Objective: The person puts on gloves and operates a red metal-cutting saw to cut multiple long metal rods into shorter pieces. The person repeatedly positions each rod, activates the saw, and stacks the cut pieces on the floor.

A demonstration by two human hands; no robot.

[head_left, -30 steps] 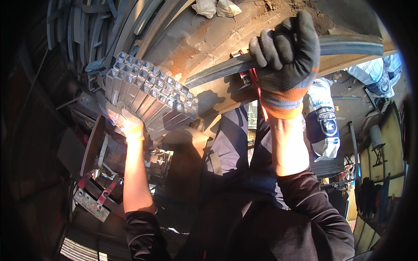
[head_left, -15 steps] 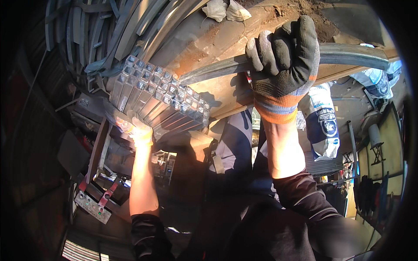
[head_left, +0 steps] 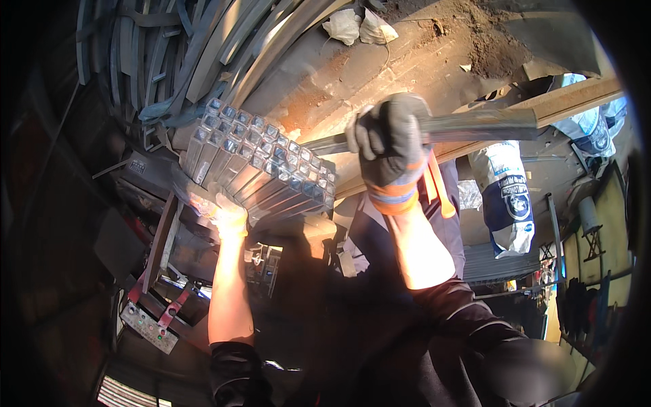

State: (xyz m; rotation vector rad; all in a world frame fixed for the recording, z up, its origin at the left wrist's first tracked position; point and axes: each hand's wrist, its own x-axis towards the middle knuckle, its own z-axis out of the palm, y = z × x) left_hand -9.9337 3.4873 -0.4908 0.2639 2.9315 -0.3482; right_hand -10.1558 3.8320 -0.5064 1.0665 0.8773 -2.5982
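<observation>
A bundle of square metal tubes [head_left: 237,178] stands on end at the centre left, its open ends facing up and staggered in height. My left hand [head_left: 220,211], in glaring sunlight, lies along the near left side of the bundle, its fingers stretched out and its thumb apart. My right hand [head_left: 395,146], in a grey knitted glove with an orange and blue cuff, is closed around a long dark metal bar [head_left: 475,126]. The bar's left end reaches the far right side of the bundle. Its right end sticks out past my fist.
Many long metal strips [head_left: 203,61] lie in a heap at the far left. Blue and white sacks [head_left: 508,203] stand on the right, near a long brown beam [head_left: 576,97]. A control panel with buttons [head_left: 149,327] is at the lower left. Loose soil [head_left: 491,44] lies at the back.
My right hand has come down and to the left with the metal bar, which now lies lower in view. My left hand stays against the tube bundle. The view has shifted slightly.
</observation>
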